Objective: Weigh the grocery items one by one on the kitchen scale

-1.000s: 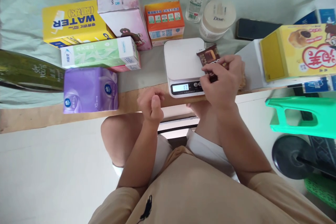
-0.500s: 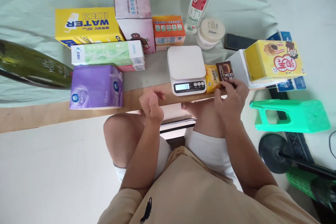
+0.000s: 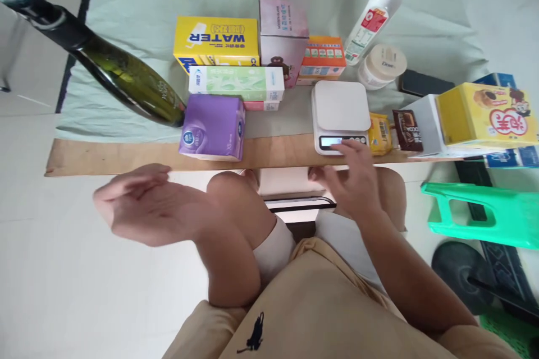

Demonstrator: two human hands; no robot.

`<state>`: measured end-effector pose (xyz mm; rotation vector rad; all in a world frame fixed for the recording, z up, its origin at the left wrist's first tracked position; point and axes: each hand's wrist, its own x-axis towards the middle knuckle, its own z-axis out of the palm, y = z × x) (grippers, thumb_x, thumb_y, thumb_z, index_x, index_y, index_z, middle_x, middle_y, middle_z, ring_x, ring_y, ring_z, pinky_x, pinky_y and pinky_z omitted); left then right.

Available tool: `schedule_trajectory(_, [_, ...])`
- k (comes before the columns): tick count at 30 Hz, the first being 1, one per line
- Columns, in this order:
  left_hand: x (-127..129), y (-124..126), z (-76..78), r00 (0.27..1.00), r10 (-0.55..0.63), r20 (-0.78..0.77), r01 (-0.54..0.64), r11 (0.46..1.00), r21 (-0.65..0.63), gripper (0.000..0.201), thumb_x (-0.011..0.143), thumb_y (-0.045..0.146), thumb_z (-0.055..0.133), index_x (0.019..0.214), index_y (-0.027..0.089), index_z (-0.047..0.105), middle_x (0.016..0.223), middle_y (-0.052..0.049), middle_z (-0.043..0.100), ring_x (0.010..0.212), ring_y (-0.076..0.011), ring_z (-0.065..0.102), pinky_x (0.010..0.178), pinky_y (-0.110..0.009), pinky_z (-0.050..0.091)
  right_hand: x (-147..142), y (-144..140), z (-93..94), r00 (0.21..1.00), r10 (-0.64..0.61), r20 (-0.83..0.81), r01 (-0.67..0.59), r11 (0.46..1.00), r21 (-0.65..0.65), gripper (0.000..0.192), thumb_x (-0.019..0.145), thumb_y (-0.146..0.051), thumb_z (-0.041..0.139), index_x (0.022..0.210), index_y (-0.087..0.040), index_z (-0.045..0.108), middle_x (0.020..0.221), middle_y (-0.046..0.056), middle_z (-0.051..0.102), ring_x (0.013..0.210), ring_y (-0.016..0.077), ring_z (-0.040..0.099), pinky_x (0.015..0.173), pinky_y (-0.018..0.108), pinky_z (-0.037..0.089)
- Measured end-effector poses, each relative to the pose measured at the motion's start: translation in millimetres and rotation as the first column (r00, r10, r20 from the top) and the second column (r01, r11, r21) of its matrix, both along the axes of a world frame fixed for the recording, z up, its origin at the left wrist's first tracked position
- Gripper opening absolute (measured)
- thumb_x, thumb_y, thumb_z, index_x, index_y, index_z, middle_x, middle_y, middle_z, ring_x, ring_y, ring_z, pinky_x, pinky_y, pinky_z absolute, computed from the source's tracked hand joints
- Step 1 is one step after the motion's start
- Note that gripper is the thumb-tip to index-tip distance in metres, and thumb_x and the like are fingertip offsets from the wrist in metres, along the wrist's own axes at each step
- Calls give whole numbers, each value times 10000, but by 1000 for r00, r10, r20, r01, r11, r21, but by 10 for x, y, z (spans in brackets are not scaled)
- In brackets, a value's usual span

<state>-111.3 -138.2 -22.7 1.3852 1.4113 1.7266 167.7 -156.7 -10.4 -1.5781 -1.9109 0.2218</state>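
My right hand (image 3: pixel 352 178) is open, its fingertips at the front panel of the white kitchen scale (image 3: pixel 340 114). The scale's platform is bare. Just right of the scale lie a yellow snack packet (image 3: pixel 379 133) and a brown chocolate snack packet (image 3: pixel 406 130), side by side and free of my hand. My left hand (image 3: pixel 141 205) is open, palm up, out to the left above the white floor, holding nothing. It is nearest to the purple tissue pack (image 3: pixel 213 134) and the dark green wine bottle (image 3: pixel 112 70).
Behind the scale stand a yellow WATER box (image 3: pixel 217 42), a green tissue box (image 3: pixel 236 82), a pink box (image 3: pixel 282 39), an orange box (image 3: pixel 322 56), a clear bottle (image 3: pixel 373 19) and a Dove jar (image 3: pixel 382 65). A yellow snack box (image 3: pixel 484 115) and a green stool (image 3: pixel 484 210) are at the right.
My right hand let go of the brown packet beside the yellow one and moved left to the scale's front. My left hand opened and swung out to the left. The view shifted left.
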Motion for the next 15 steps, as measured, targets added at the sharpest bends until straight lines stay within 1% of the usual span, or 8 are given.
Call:
schedule_trajectory(2, [-255, -54, -32, 999, 33, 12, -33, 999, 2, 516, 1096, 672, 420, 921, 278, 703, 960, -86, 786, 1163, -263, 796, 791, -490, 574, -427, 6, -22, 986, 154, -64, -161, 979, -125, 457, 1013, -425, 591, 1402, -202, 680, 1445, 203, 670, 1371, 330, 668, 1181, 579, 610])
schedule_trajectory(4, [-418, -77, -83, 992, 115, 48, -115, 993, -9, 464, 1102, 645, 431, 985, 295, 712, 1058, -88, 795, 1245, -267, 774, 839, -512, 579, -821, 57, -45, 952, 269, -148, -299, 920, -252, 545, 1024, -443, 553, 1499, -183, 615, 1539, 216, 647, 1467, 341, 632, 1229, 600, 590])
schedule_trajectory(7, [-476, -60, -126, 940, 293, 173, -275, 954, -122, 332, 1081, 556, 511, 1141, 317, 734, 1222, -72, 789, 1297, -256, 741, 993, -522, 585, -1269, 184, -36, 908, 320, -272, -407, 831, -380, 674, 1019, -458, 534, 1632, -181, 488, 1702, 201, 545, 1614, 362, 524, 1304, 645, 529])
schedule_trajectory(9, [-436, -40, -97, 915, 334, 228, -285, 933, -220, 310, 1058, 485, 560, 1218, 298, 749, 1253, -74, 785, 1251, -257, 738, 1057, -506, 579, -1455, 256, -12, 889, 311, -337, -439, 788, -432, 767, 999, -464, 560, 1699, -201, 389, 1774, 176, 468, 1648, 364, 489, 1318, 641, 520])
schedule_trajectory(10, [-410, -35, -64, 913, 334, 236, -271, 926, -263, 306, 1053, 461, 573, 1217, 280, 756, 1231, -79, 784, 1203, -260, 737, 1044, -493, 583, -1516, 273, -4, 880, 307, -363, -453, 772, -446, 821, 987, -473, 579, 1723, -202, 336, 1800, 172, 431, 1660, 363, 476, 1328, 633, 514])
schedule_trajectory(12, [-357, -45, 28, 910, 353, 217, -272, 904, -330, 273, 1057, 449, 592, 1143, 254, 763, 1134, -82, 766, 1083, -259, 722, 948, -459, 592, -1585, 250, -11, 858, 315, -407, -486, 754, -442, 920, 972, -512, 609, 1744, -168, 244, 1826, 199, 375, 1686, 363, 439, 1360, 622, 484])
schedule_trajectory(14, [-289, -80, 130, 899, 399, 179, -316, 876, -363, 264, 1066, 475, 614, 1029, 251, 749, 1027, -66, 730, 980, -240, 686, 863, -415, 584, -1598, 158, -53, 837, 324, -442, -507, 763, -401, 967, 975, -556, 610, 1738, -141, 186, 1822, 239, 355, 1700, 365, 412, 1376, 624, 460])
schedule_trajectory(15, [-240, -106, 177, 899, 401, 174, -325, 879, -348, 274, 1065, 491, 629, 993, 252, 742, 985, -57, 714, 941, -228, 673, 838, -397, 583, -1586, 96, -82, 827, 327, -457, -510, 780, -364, 960, 986, -565, 597, 1734, -148, 165, 1813, 250, 358, 1689, 361, 425, 1368, 624, 466])
